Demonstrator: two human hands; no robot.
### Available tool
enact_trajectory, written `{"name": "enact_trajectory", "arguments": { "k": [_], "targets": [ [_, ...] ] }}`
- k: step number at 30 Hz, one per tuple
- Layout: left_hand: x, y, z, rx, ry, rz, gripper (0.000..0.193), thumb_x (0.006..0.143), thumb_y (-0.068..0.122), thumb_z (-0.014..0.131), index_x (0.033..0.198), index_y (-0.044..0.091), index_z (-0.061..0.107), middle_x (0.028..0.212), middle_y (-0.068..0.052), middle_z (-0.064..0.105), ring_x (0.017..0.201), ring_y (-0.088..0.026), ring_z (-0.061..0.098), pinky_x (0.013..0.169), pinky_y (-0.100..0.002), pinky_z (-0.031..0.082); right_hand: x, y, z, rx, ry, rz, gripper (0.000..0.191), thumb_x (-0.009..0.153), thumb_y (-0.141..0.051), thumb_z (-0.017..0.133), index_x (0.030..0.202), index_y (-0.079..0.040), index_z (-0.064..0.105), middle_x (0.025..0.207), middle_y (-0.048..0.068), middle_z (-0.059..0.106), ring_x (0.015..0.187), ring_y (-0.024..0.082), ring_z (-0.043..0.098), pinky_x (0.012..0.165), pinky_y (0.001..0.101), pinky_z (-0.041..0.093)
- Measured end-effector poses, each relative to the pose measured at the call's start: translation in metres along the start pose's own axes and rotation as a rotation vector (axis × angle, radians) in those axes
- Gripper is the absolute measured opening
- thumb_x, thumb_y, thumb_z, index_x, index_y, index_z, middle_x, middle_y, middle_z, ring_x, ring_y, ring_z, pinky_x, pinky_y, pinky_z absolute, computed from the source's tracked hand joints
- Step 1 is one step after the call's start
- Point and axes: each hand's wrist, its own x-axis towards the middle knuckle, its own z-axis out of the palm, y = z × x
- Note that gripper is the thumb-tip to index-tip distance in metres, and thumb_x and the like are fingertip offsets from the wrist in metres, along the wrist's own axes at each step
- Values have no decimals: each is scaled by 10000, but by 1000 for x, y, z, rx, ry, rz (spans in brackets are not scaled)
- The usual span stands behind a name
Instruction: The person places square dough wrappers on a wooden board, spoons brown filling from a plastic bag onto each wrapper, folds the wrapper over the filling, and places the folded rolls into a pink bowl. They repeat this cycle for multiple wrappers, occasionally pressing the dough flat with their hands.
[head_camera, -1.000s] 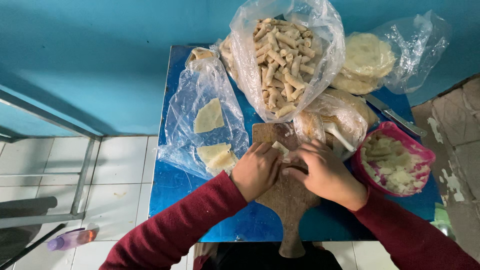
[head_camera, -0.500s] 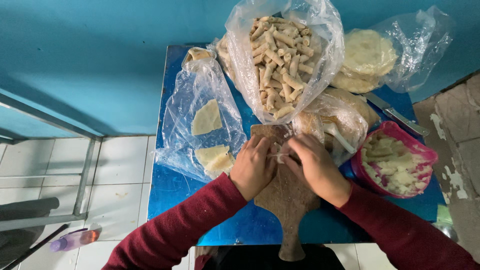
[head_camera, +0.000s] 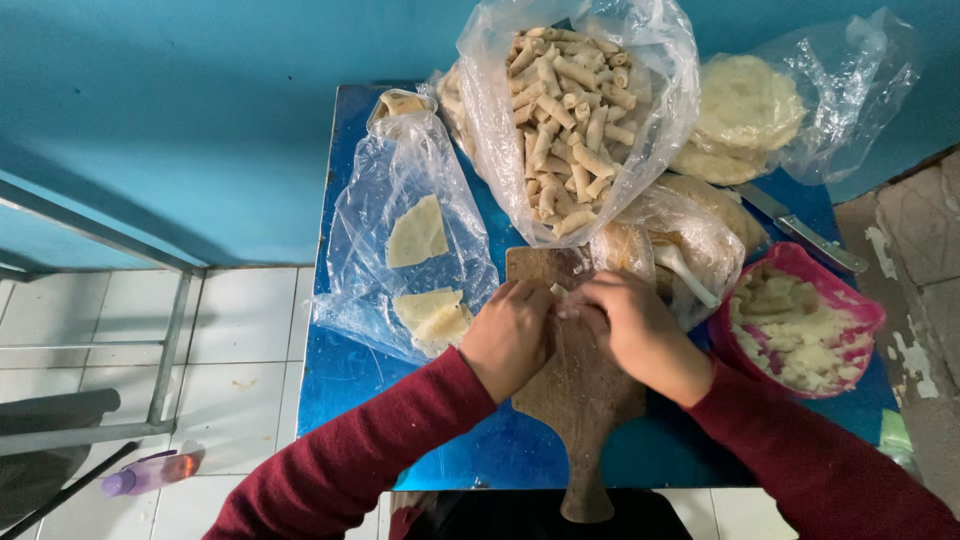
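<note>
Left hand (head_camera: 510, 335), right hand (head_camera: 640, 330) pinch pale wrapper (head_camera: 560, 293) on wooden board (head_camera: 580, 390); rolling step; next needs firm tuck.

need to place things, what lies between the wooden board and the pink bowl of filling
In the head view, a clear plastic bag holding a white spoon lies between the wooden board and the pink bowl; the right hand also reaches across there.
</note>
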Motion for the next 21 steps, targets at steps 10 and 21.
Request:
{"name": "enact_trajectory", "arguments": {
  "k": [10, 21],
  "targets": [
    [1, -4, -4, -6, 90, 72, 135, 809, 23, 654, 943, 7, 660, 1001, -156, 671, 961, -342, 634, 896, -427, 519, 3, -5, -3, -93, 20, -116, 136, 856, -2, 648, 983, -8, 698, 947, 152, 692, 958, 342, 649, 853, 420, 504],
    [3, -7, -7, 125, 76, 105, 118, 856, 101, 653, 941, 20, 647, 982, -157, 634, 1000, -353, 600, 901, -434, 490, 0, -2, 4, -119, 74, -24, 135, 861, -4, 668, 988, 22, 706, 957, 156, 680, 964, 341, 638, 835, 419, 499]
  ]
}}
